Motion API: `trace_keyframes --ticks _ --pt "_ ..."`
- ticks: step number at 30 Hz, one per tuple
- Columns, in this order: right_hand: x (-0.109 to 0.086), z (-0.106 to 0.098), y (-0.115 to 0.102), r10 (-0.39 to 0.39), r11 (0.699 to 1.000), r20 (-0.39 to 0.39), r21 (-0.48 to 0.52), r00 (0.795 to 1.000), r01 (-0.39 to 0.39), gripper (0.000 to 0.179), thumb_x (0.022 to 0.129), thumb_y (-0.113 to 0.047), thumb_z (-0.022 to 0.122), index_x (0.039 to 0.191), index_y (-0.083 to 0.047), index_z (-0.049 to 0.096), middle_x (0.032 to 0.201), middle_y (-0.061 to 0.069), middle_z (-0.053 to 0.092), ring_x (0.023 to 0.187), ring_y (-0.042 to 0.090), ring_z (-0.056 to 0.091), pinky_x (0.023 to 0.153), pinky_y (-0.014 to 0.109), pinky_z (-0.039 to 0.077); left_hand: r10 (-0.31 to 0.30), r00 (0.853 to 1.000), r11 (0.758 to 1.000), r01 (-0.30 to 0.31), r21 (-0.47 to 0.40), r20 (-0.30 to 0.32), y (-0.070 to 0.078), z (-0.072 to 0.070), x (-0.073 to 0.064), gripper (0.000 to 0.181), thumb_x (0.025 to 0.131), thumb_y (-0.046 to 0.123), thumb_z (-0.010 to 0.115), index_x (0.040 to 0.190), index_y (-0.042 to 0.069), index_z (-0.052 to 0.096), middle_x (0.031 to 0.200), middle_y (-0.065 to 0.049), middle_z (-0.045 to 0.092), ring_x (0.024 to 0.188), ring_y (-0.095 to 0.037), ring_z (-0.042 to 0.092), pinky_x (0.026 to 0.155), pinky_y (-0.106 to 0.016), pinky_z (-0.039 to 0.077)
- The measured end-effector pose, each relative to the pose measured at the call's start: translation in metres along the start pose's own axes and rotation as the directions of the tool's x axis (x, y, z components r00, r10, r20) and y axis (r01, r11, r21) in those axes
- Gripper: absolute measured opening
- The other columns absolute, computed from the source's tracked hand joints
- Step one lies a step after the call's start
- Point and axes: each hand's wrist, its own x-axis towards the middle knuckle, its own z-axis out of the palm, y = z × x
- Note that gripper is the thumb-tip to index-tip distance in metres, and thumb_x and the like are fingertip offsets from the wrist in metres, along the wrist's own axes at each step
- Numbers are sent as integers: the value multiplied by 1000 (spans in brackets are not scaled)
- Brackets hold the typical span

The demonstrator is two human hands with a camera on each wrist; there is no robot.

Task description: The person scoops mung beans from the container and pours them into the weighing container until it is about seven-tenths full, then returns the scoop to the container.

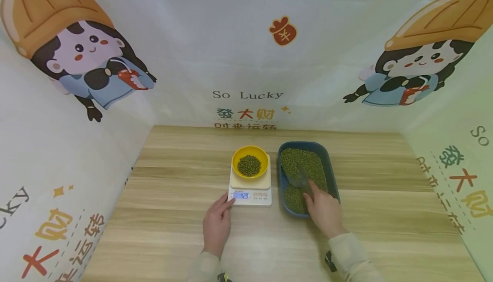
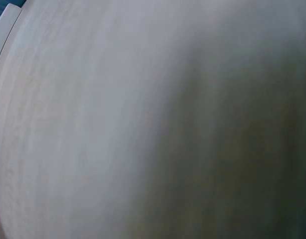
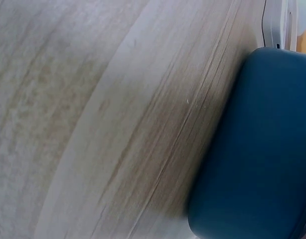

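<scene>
My right hand (image 1: 325,211) grips a greyish, see-through scoop (image 1: 295,182) inside a deep blue tub (image 1: 332,168). Small green beans, which look like mung beans (image 1: 308,162), fill much of the tub, and its blue bottom shows beside the scoop. To the left, a white kitchen scale (image 1: 263,197) bears a yellow bowl (image 1: 233,162) with a heap of the same beans. The lit display (image 1: 241,195) reads about 429. My left hand (image 1: 217,226) touches the scale's front left corner with extended fingers. In the right wrist view, the tub's outer wall (image 3: 257,149) shows, with the hand mostly hidden.
Everything stands on a wood-grain tabletop (image 1: 177,179). A white printed cloth (image 1: 246,59) with cartoon figures and lettering encloses the back and both sides. The tub stands just right of the scale, with a narrow gap between them.
</scene>
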Motion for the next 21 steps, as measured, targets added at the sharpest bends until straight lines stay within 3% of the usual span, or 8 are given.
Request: trace_keyframes --ticks 8,14,21 --pt "1 2 2 -2 1000 -21 2 1000 2 44 85 -25 59 122 -3 52 87 18 65 61 29 60 50 44 50 -3 1000 1000 3 -16 8 0 0 1 28 87 8 50 106 22 65 129 9 49 119 -17 42 101 -41 34" --pt "1 1 1 11 1000 -11 4 1000 -10 43 85 -25 58 122 -4 52 77 12 65 44 13 45 40 35 43 -2 1000 1000 2 -12 8 -1 1 2 28 87 8 50 106 22 65 128 10 49 119 -16 43 100 -41 35" --pt "-1 2 1 23 1000 -4 7 1000 -23 44 85 -26 58 123 -5 51 72 10 63 42 11 40 37 30 38 -9 1000 1000 9 -13 9 -3 1 1 28 87 9 50 105 22 65 128 10 49 119 -16 43 100 -41 35"
